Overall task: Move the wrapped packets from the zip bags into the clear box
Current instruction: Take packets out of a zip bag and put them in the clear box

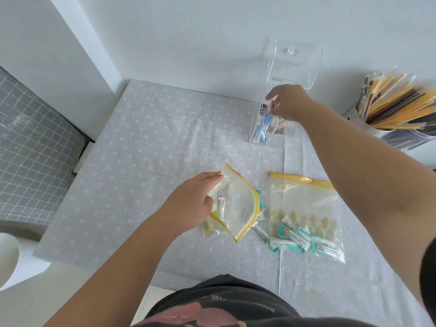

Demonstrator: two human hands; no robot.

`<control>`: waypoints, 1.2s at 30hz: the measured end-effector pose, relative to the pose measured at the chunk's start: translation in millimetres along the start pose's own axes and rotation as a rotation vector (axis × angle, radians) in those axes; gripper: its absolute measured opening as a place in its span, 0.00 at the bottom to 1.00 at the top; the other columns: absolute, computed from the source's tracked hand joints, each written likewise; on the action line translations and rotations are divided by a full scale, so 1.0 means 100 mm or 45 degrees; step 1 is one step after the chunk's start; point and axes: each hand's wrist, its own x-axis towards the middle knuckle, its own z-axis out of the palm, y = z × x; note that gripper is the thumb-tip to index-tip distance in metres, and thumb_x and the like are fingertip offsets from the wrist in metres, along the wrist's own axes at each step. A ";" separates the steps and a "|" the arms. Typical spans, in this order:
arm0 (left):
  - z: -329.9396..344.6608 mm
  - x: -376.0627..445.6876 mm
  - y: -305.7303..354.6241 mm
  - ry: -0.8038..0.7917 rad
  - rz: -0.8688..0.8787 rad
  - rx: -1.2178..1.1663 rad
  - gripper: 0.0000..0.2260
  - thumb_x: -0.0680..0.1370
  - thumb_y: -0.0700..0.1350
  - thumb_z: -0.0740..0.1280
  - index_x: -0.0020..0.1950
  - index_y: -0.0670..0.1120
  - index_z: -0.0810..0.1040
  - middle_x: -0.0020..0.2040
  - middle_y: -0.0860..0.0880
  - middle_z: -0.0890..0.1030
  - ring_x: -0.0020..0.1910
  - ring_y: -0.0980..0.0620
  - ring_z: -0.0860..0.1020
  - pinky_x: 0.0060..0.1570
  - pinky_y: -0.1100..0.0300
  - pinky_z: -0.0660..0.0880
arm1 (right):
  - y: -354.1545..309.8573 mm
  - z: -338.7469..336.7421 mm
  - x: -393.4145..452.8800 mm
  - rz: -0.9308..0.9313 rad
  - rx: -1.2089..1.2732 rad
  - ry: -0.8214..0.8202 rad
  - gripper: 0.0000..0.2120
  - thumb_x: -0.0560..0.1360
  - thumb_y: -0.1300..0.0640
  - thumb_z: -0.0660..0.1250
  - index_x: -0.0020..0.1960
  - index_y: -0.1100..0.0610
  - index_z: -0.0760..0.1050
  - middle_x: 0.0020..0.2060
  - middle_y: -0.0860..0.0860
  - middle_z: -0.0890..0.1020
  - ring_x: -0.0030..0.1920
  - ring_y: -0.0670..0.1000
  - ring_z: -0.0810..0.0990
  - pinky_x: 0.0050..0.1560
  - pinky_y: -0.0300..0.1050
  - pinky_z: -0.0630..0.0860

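Table: I see the cloth-covered table carrying everything, with bare cloth to the far left.
Clear box: the clear box stands far right, lid tipped back against the wall; blue and brown packets already sit inside.
Shut zip bag: the second zip bag lies flat, near right, seal closed, green packets bunched at its near end. I judge it comes next.
Open zip bag: the open zip bag sits near centre, mouth gaping, at least 1 white packet inside.
Left hand: my left hand pinches the open bag's rim. I would hold that mouth wide so the next reach goes straight in.
Right hand: my right hand hovers over the box mouth, fingers curled around a small packet, blurred. I would lower it inside before letting go.
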 end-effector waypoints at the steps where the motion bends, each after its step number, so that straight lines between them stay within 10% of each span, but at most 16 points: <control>1: 0.00 0.00 0.00 -0.006 0.001 -0.003 0.26 0.78 0.35 0.58 0.76 0.52 0.65 0.75 0.61 0.64 0.47 0.66 0.76 0.44 0.76 0.65 | 0.01 0.02 -0.01 0.007 0.037 0.033 0.18 0.72 0.62 0.71 0.61 0.53 0.77 0.55 0.55 0.80 0.59 0.55 0.77 0.57 0.47 0.74; 6: -0.05 0.00 -0.03 0.002 -0.025 -0.032 0.27 0.78 0.35 0.57 0.75 0.53 0.66 0.74 0.63 0.64 0.44 0.69 0.75 0.37 0.76 0.66 | -0.30 0.04 -0.59 -0.069 0.419 0.238 0.11 0.72 0.65 0.63 0.46 0.52 0.80 0.43 0.51 0.83 0.40 0.47 0.78 0.42 0.42 0.75; 10: -0.07 0.02 -0.09 -0.002 -0.045 -0.057 0.28 0.77 0.34 0.58 0.74 0.55 0.67 0.74 0.63 0.64 0.34 0.76 0.72 0.38 0.73 0.66 | -0.65 0.23 -1.44 -0.210 0.704 -0.377 0.13 0.72 0.67 0.62 0.38 0.52 0.80 0.34 0.51 0.84 0.36 0.46 0.82 0.46 0.47 0.81; 14: -0.03 0.02 -0.05 -0.058 0.015 0.038 0.29 0.77 0.35 0.57 0.75 0.57 0.65 0.75 0.64 0.62 0.50 0.60 0.77 0.39 0.75 0.65 | -0.77 0.96 -1.66 -0.242 0.075 -0.747 0.14 0.77 0.61 0.58 0.55 0.53 0.80 0.52 0.50 0.83 0.52 0.51 0.81 0.55 0.48 0.78; 23: 0.02 -0.12 -0.03 -0.058 0.097 0.073 0.29 0.77 0.34 0.57 0.75 0.54 0.66 0.75 0.65 0.62 0.61 0.54 0.72 0.39 0.78 0.66 | -0.78 1.74 -1.49 0.268 0.042 -0.700 0.14 0.76 0.44 0.62 0.42 0.55 0.71 0.33 0.48 0.74 0.41 0.51 0.77 0.46 0.44 0.75; 36: 0.01 -0.20 -0.11 -0.009 0.082 0.035 0.29 0.76 0.34 0.58 0.75 0.52 0.66 0.75 0.63 0.62 0.51 0.65 0.73 0.37 0.77 0.67 | -0.87 1.67 -1.62 0.286 0.273 -0.614 0.07 0.75 0.59 0.67 0.41 0.57 0.69 0.37 0.51 0.74 0.35 0.50 0.75 0.33 0.38 0.71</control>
